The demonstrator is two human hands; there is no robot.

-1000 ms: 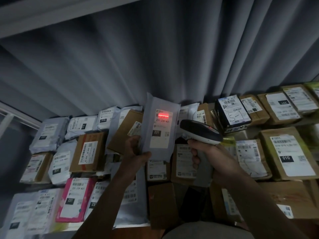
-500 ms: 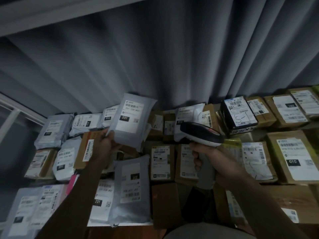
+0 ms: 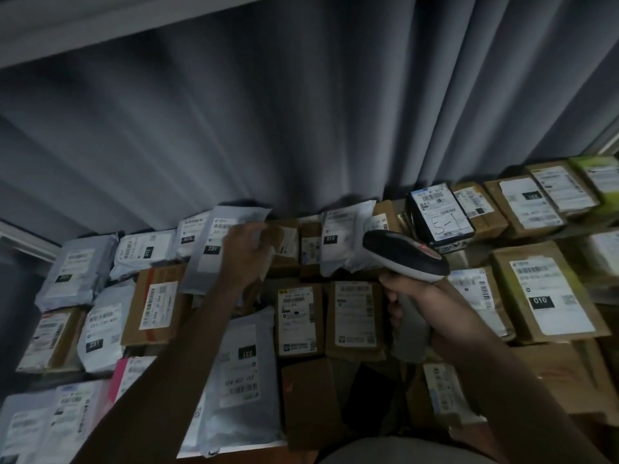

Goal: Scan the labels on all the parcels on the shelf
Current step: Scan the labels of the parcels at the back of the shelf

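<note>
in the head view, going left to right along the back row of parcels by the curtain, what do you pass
Grey mailer bag → white bag marked 010 → grey bag marked 231 under the left hand → white bag → scanner in the right hand → black box → brown boxes.

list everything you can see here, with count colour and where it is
grey poly mailer: one, grey with white label marked 231, back row left of centre, under the left hand
other poly mailers: many, grey and white, mostly the left half of the shelf
cardboard parcels: many, brown with white labels, centre and right
black box: one, black with white label, back row right of centre
pink mailer: one, pink, front left, mostly covered
curtain: one, grey, hanging behind the parcels
barcode scanner: one, black and grey, centre right
left hand: touching the grey poly mailer, grip unclear
right hand: gripping the barcode scanner's handle
</note>
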